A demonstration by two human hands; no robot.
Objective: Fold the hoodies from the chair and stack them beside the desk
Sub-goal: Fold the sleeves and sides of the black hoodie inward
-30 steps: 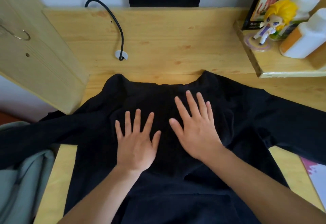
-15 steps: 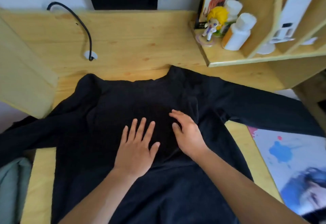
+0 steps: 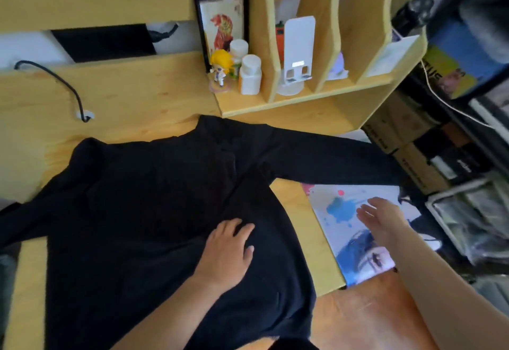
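The black hoodie (image 3: 154, 198) lies spread and unfolded on the bench (image 3: 132, 93), left hand (image 3: 227, 253) flat on it, right hand (image 3: 381, 217) apparently open, reaching toward the sleeve (image 3: 330, 159).

Hoodie (image 3: 143, 212) on desk (image 3: 132, 93), poster (image 3: 347, 212) rightward

The scene is evenly and softly lit; only faint shadows are cast. Detail is lost in the black fabric hoodie (image 3: 165, 198). Motion blur and wide-angle bending are seen toward three o'clock.
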